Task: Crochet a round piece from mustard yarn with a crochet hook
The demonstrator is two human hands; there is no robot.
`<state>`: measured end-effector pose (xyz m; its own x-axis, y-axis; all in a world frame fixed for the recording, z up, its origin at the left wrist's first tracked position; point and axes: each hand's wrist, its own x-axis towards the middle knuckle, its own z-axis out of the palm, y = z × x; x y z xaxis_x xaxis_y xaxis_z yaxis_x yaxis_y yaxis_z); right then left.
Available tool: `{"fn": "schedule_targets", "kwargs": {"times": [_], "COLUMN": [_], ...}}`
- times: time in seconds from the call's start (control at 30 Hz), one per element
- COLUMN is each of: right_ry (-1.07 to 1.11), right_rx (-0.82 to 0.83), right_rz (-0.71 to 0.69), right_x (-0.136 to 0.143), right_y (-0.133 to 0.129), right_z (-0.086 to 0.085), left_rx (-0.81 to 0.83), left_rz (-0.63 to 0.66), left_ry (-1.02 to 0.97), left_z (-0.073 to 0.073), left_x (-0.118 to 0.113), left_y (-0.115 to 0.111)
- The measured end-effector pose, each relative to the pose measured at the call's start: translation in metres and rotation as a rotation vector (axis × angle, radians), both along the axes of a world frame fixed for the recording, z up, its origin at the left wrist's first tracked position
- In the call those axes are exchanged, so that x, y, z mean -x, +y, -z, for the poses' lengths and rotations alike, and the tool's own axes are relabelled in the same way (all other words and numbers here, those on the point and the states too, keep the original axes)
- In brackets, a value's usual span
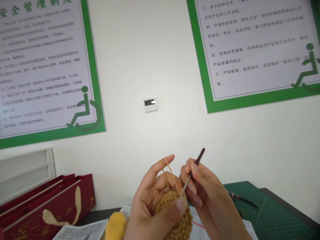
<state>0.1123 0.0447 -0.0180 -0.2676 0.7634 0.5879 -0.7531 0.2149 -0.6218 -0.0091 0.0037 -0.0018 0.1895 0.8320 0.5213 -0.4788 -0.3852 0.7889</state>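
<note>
Seemingly light and squashy, best held near its rim, the crochet (179,229) sat pinched in the left hand (150,204), yarn (163,163) looped round that forefinger, while the right hand (205,186) gripped the hook (199,156) by its handle.

White wall, two green-bordered notices

A small white panel (150,108) with a dark display is fixed to a plain white wall (145,53). To the panel's left hangs a broad notice (40,70) with green edging, blurred rows of Chinese characters and a green wheelchair figure at its lower corner. A matching poster (247,40), sharper in print, hangs up to the panel's right; a faint smudge (199,107) marks the wall between. Well below and left of the panel are a white barred frame (51,163) and maroon bags (86,196). A dark tabletop (100,214) runs well below the panel, under soft, even light
</note>
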Motion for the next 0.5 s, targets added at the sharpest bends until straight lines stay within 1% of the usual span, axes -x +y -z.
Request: {"fn": "schedule_targets", "kwargs": {"times": [0.07, 0.13, 0.27, 0.37, 0.5], "right_ry": [-0.008, -0.002, -0.025, 0.015, 0.059], "right_rx": [-0.019, -0.097, -0.313, -0.328, -0.325], "right_rz": [0.001, 0.049, 0.279, 0.384, 0.428], "right_x": [0.0009, 0.0022, 0.0041, 0.0037, 0.0025], "right_y": [0.003, 0.0055, 0.0078, 0.0079, 0.0068], "right_z": [0.0005, 0.0019, 0.0065, 0.0087, 0.0071], "left_rx": [0.011, 0.021, 0.007, -0.039, -0.115], "left_rz": [-0.082, -0.156, -0.248, -0.293, -0.361], "left_ry": [-0.013, -0.021, -0.014, 0.009, 0.0], "left_z": [0.001, 0.0022, 0.0039, 0.004, 0.0037], "left_x": [-0.0022, -0.0029, -0.0038, -0.0064, -0.0112], "left_y": [-0.0005, -0.0002, -0.0003, -0.0015, -0.0022]}}
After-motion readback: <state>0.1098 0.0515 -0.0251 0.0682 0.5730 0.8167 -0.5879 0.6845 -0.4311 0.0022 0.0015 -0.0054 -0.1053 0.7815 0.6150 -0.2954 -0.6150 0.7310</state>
